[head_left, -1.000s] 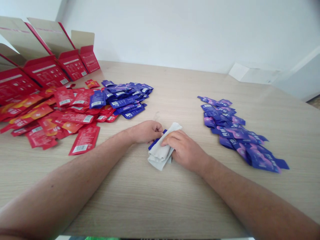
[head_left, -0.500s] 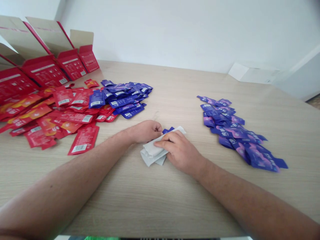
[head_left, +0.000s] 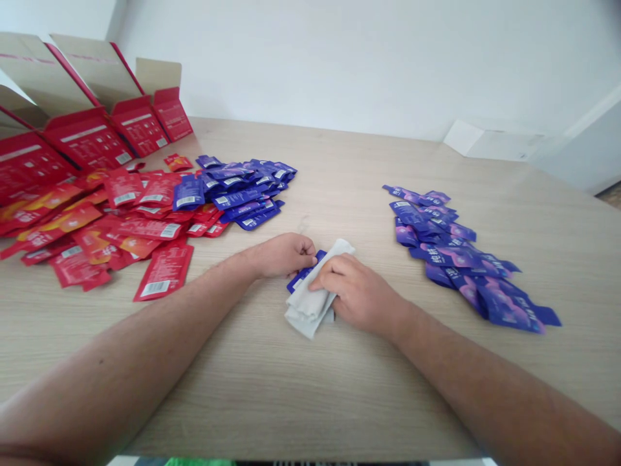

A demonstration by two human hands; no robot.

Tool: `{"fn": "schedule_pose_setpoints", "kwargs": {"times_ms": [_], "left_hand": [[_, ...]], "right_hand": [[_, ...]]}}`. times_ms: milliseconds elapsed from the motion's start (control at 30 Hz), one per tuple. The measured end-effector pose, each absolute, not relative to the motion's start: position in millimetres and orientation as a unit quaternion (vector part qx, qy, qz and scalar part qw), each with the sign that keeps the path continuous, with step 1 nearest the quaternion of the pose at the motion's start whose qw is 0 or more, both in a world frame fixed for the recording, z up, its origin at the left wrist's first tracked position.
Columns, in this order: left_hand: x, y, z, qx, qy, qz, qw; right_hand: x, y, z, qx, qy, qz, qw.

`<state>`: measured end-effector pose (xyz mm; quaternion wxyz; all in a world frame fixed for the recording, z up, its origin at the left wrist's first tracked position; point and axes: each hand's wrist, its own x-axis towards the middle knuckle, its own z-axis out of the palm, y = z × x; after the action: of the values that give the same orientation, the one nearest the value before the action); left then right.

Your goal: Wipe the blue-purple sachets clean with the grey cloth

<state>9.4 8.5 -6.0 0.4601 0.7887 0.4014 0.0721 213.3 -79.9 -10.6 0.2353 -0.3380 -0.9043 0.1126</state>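
Observation:
In the head view, my right hand is closed on a folded white cloth, pressing it over a blue sachet on the table. Most of that sachet is hidden beneath the cloth. My left hand pinches the sachet's upper edge with curled fingers. A heap of blue sachets lies beyond my left hand, and an overlapping row of blue-purple sachets is to the right of my right hand.
Red and orange sachets are piled on the left, touching the blue heap. Behind them stand several red cartons with raised flaps. A white box sits at the table's back right, against the wall.
The cloth in my right hand has shifted slightly right and toward me, turning steeper. More of the blue sachet now shows along its left side. My left hand has barely moved.

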Motion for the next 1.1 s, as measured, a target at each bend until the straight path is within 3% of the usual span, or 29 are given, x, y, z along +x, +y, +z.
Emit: {"fn": "schedule_pose_setpoints", "kwargs": {"times_ms": [100, 267, 867, 1100], "left_hand": [[9, 8, -4, 0.789, 0.394, 0.076, 0.465], [10, 8, -3, 0.781, 0.4, 0.069, 0.474], [10, 8, -6, 0.786, 0.398, 0.079, 0.467], [11, 9, -5, 0.788, 0.405, 0.062, 0.459]], "right_hand": [[212, -82, -9, -0.311, -0.918, 0.125, 0.211], [223, -70, -13, -0.383, -0.881, 0.104, 0.259], [225, -66, -17, -0.418, -0.867, 0.103, 0.251], [202, -85, -17, -0.305, -0.913, 0.111, 0.245]]}}
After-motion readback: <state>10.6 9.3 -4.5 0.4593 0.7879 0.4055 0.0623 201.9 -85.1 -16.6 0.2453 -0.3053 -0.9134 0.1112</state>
